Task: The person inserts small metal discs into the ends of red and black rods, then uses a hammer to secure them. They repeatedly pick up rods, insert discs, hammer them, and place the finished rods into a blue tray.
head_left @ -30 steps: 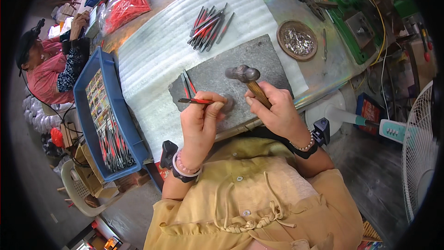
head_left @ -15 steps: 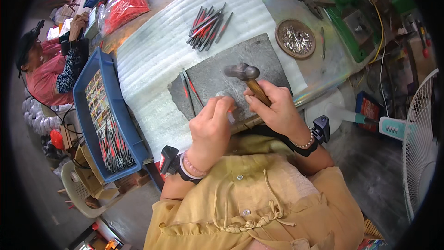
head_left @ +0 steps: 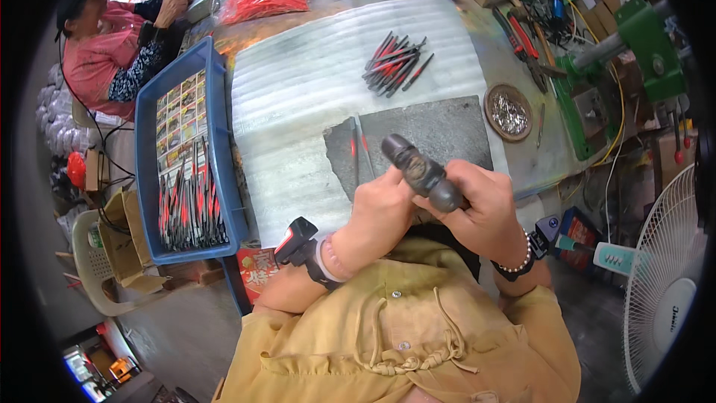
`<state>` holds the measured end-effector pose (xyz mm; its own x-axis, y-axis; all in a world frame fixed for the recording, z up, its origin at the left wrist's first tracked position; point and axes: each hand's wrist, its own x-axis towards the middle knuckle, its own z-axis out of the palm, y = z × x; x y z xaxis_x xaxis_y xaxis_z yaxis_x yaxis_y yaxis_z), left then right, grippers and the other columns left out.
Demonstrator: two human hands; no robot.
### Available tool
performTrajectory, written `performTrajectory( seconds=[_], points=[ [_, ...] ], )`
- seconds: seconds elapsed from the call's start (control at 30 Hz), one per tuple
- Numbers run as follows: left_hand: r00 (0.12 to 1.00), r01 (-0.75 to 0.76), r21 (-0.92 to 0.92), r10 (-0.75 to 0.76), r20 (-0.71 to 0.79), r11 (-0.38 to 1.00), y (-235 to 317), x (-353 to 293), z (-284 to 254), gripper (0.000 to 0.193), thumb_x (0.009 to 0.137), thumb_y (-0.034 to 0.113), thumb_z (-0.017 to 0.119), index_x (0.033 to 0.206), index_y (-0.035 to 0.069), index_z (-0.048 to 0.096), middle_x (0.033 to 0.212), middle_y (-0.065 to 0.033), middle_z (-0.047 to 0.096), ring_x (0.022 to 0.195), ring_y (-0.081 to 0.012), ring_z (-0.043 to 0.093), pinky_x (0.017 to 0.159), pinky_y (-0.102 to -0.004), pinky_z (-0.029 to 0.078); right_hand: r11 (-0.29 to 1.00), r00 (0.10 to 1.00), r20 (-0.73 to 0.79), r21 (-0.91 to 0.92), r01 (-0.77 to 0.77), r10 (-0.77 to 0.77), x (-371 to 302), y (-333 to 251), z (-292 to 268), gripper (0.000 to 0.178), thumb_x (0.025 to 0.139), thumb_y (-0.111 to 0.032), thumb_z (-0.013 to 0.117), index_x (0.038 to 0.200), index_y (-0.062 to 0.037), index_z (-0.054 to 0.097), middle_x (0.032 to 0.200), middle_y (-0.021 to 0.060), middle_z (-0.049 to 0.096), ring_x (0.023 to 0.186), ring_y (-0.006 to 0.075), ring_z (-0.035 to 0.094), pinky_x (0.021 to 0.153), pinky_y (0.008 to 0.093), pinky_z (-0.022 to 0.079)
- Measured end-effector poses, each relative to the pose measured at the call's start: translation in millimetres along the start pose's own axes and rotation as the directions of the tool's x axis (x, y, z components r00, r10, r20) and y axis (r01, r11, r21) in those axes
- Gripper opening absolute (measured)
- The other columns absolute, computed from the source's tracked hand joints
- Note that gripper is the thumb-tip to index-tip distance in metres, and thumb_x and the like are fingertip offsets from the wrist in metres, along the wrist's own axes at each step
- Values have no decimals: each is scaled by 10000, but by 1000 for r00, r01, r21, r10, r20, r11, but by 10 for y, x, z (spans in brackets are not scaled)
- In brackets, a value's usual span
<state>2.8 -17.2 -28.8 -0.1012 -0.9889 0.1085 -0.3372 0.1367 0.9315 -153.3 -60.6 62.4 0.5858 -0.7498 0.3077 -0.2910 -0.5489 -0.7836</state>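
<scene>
A ball-peen hammer [head_left: 422, 172] is in my right hand [head_left: 483, 198], its dark metal head turned up toward me and hiding most of the handle. Closed just beside it is my left hand [head_left: 380, 213], thumb and fingers pinched; the hammer head covers whatever they may hold. Both hands are over the near edge of a dark grey slab [head_left: 447, 123]. Two slim black-and-red sticks with silvery ends [head_left: 355, 148] lie on the slab's left part. Beyond the slab, a pile of similar black-and-red sticks [head_left: 393, 63] rests on a white foam sheet [head_left: 291, 97].
Right of the slab stands a round bowl [head_left: 488, 110] of small silvery parts, near pliers [head_left: 528, 48] and a green press [head_left: 589, 116]. A blue crate [head_left: 230, 179] of sticks is at left. A co-worker [head_left: 104, 45] sits far left; a fan [head_left: 664, 276] stands right.
My view has shifted, so the table sits farther right in the picture. The hammer head has tipped toward me and come nearer my left hand, and my hands have drawn together.
</scene>
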Motion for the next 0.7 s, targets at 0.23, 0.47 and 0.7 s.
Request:
performTrajectory(
  seconds=[0.23, 0.47, 0.7],
  points=[
    [950, -254, 391, 304, -70, 884, 154, 100, -109, 159, 767, 10, 608, 902, 62, 543, 810, -100, 508, 667, -293, 597, 523, -387, 477, 868, 933, -35, 381, -318, 357, -324, -256, -223, 350, 883, -26, 616, 1202, -5, 474, 832, 81, 641, 727, 80, 588, 655, 244, 491],
    [952, -269, 365, 304, -43, 892, 139, 109, -161, 160, 766, -5, 603, 900, 64, 549, 803, -109, 518, 638, -315, 584, 517, -393, 470, 971, 971, 61, -80, -226, 231, -501, -476, -505, 476, 861, 25, 606, 1315, 18, 460, 929, 149, 656, 762, 228, 675, 657, 298, 532],
    [949, -277, 353, 311, -44, 894, 145, 111, -167, 169, 761, -23, 588, 902, 62, 547, 810, -108, 528, 639, -320, 586, 523, -397, 474, 950, 956, 173, -248, -190, 236, -475, -429, -443, 518, 833, 27, 643, 1317, 28, 458, 1042, 223, 632, 835, 338, 678, 688, 350, 552]
  ],
)
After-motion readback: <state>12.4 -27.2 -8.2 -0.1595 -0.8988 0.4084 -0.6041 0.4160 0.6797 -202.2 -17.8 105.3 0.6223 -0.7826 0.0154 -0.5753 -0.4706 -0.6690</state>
